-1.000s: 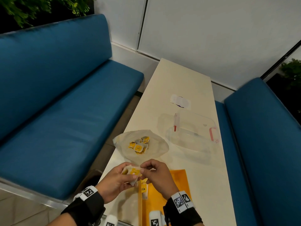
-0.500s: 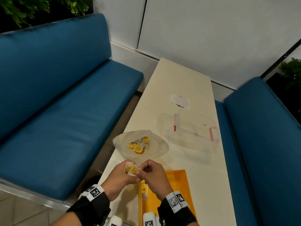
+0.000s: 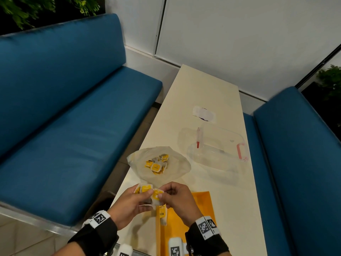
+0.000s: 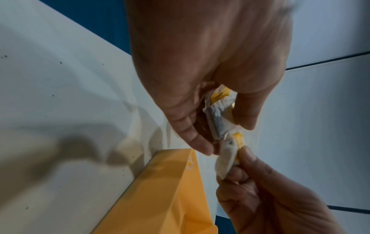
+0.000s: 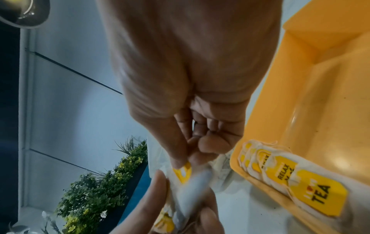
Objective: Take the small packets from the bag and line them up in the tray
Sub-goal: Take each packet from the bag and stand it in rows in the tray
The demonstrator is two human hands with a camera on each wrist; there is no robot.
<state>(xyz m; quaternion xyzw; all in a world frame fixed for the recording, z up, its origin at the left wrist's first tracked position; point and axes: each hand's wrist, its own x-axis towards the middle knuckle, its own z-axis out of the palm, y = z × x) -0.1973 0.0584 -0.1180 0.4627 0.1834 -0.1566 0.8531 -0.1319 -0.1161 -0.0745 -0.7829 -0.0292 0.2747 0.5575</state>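
Pinched between both hands, a small cluster of packets is held above the table's near edge. Several are gripped by the left hand; one packet is pinched by the right hand's thumb and fingertips. More packets are seen in the bag just beyond. A row is lined along the tray's left wall.

The orange tray runs off the bottom edge, its near part behind the right hand – how many packets the left hand grips cannot be counted; bag packets print is too small to read.
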